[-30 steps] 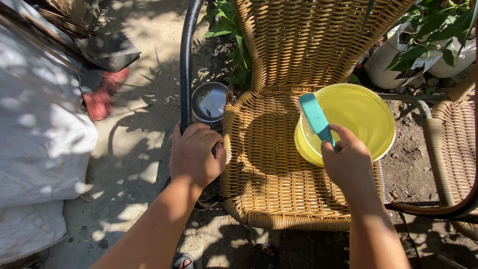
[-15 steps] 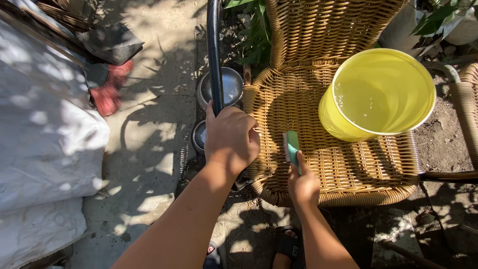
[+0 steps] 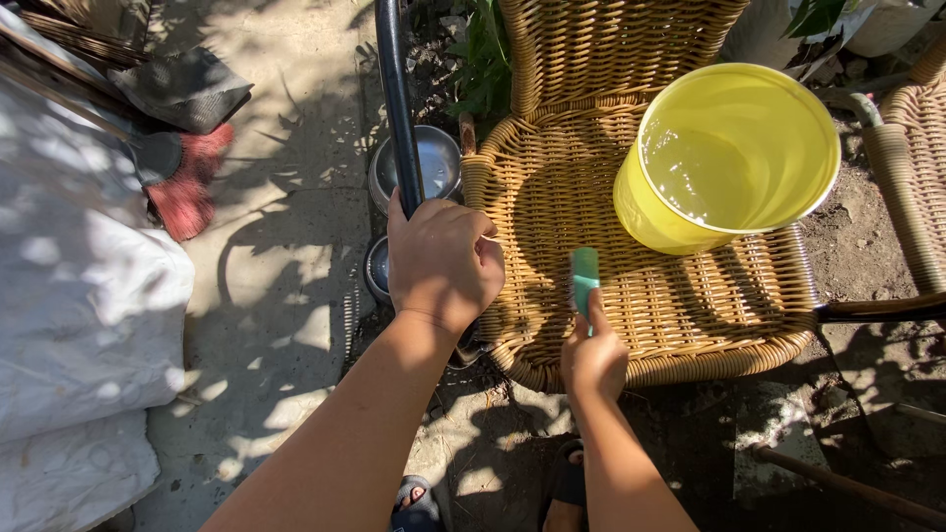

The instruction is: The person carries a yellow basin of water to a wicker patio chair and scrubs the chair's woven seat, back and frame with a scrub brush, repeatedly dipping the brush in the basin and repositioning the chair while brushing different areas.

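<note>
Teal brush (image 3: 584, 274) (right hand (image 3: 593, 360)) on wicker seat (image 3: 680, 305); left hand (image 3: 443, 261) grips armrest (image 3: 397, 108).

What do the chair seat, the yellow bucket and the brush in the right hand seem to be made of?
Chair seat: woven rattan or a synthetic look-alike, tan, slightly glossy; the strands show.
Yellow bucket: probably plastic, smooth and translucent; light passes through the wall.
Brush in the right hand: likely teal plastic, smooth and matte.
The left hand grips the dark armrest, seemingly metal tube.
</note>
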